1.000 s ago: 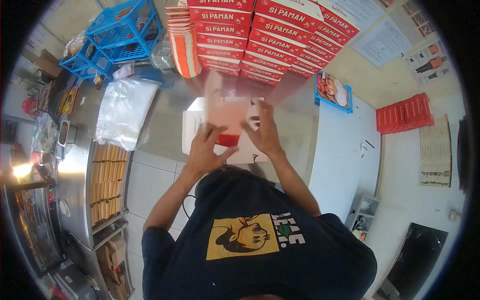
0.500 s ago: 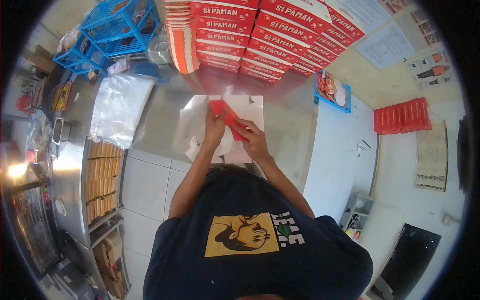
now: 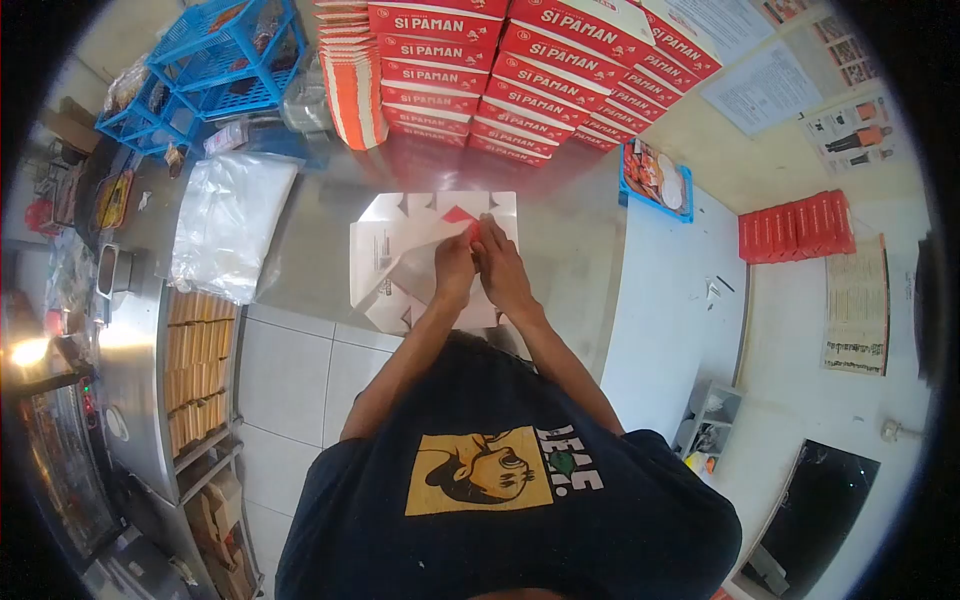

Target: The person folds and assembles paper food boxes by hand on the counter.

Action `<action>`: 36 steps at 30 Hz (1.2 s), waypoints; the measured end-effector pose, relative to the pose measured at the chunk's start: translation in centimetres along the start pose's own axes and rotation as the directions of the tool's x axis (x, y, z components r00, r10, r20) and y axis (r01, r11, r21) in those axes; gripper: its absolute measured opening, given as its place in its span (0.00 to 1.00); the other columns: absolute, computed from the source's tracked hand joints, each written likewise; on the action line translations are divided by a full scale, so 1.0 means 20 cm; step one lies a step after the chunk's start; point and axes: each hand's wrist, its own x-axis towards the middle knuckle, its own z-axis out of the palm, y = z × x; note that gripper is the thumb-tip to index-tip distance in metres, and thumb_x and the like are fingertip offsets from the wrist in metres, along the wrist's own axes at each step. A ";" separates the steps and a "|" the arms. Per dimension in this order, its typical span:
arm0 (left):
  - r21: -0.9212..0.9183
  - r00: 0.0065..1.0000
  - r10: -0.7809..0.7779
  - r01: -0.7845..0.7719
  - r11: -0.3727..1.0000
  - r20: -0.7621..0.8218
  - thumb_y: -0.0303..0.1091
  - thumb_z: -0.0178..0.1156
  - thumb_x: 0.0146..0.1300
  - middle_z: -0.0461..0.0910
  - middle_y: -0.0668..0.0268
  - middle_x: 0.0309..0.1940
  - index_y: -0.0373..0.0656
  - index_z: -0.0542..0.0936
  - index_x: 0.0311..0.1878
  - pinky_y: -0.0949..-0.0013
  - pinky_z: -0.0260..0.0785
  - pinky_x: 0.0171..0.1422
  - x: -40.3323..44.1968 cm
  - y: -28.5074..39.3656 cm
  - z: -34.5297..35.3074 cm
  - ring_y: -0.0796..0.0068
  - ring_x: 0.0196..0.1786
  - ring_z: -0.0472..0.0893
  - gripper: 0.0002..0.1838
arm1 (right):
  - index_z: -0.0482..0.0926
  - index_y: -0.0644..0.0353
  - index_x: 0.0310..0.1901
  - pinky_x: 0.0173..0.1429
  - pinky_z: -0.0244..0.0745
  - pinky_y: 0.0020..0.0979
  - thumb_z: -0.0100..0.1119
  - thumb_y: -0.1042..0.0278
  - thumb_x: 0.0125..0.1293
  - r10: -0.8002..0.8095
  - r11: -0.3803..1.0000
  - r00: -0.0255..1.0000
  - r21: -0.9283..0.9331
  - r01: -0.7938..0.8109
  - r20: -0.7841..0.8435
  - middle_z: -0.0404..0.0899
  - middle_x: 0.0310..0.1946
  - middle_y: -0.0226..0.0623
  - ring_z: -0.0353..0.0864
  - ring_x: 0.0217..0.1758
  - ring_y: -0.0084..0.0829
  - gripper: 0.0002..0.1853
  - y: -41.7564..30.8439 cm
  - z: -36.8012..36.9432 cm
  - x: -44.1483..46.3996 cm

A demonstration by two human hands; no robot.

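On the steel counter in front of me lies an unfolded cardboard box blank (image 3: 372,245), pale on its upper face, with notched flaps. A part of it is raised and shows red near my fingers. My left hand (image 3: 455,268) is closed on this raised red part. Close against it on the right, my right hand (image 3: 503,268) presses its fingers together on the same part. My fingertips nearly meet, and they hide the fold between them.
Stacked red boxes (image 3: 430,48) stand behind the blank, beside nested orange-and-white cartons (image 3: 352,95). Clear plastic bags (image 3: 232,220) lie left, near blue crates (image 3: 225,55). Right are a white table (image 3: 675,300) and a blue tray (image 3: 655,180).
Both hands have drawn closer together, my left one moving right and down. Less of the red surface shows, and more of the blank's pale face is visible on the left.
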 end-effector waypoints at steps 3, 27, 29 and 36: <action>-0.076 0.991 -0.103 0.097 0.992 -0.090 0.39 0.52 0.75 0.84 0.56 0.43 0.33 0.80 0.49 0.63 0.77 0.40 0.00 0.09 0.01 0.64 0.38 0.84 0.17 | 0.56 0.60 0.77 0.69 0.71 0.48 0.42 0.56 0.80 -0.061 0.998 0.998 -0.010 0.062 0.015 0.58 0.76 0.52 0.69 0.69 0.59 0.30 0.00 -0.01 0.02; 0.638 0.849 0.388 -0.526 0.562 0.357 0.32 0.54 0.68 0.83 0.50 0.26 0.34 0.83 0.33 0.55 0.73 0.34 -0.01 -0.16 -0.06 0.51 0.27 0.82 0.13 | 0.84 0.70 0.32 0.28 0.79 0.30 0.53 0.61 0.71 0.367 0.771 0.766 0.289 -0.568 0.528 0.86 0.24 0.45 0.86 0.23 0.31 0.19 0.14 -0.16 0.08; 0.604 0.937 0.142 -0.317 0.731 0.320 0.29 0.55 0.67 0.85 0.53 0.29 0.35 0.84 0.37 0.59 0.75 0.34 0.00 -0.11 -0.06 0.59 0.31 0.84 0.10 | 0.84 0.68 0.32 0.27 0.77 0.29 0.54 0.58 0.72 0.344 0.817 0.811 0.276 -0.507 0.473 0.85 0.24 0.45 0.85 0.22 0.30 0.20 0.16 -0.17 0.07; 0.702 0.962 0.076 -0.244 0.669 0.263 0.32 0.54 0.74 0.85 0.58 0.27 0.32 0.83 0.35 0.65 0.76 0.31 -0.10 0.37 -0.14 0.73 0.29 0.84 0.14 | 0.85 0.58 0.43 0.53 0.77 0.35 0.68 0.52 0.65 -0.133 0.987 0.984 -0.076 0.143 0.122 0.86 0.34 0.37 0.86 0.48 0.35 0.16 -0.21 -0.63 0.34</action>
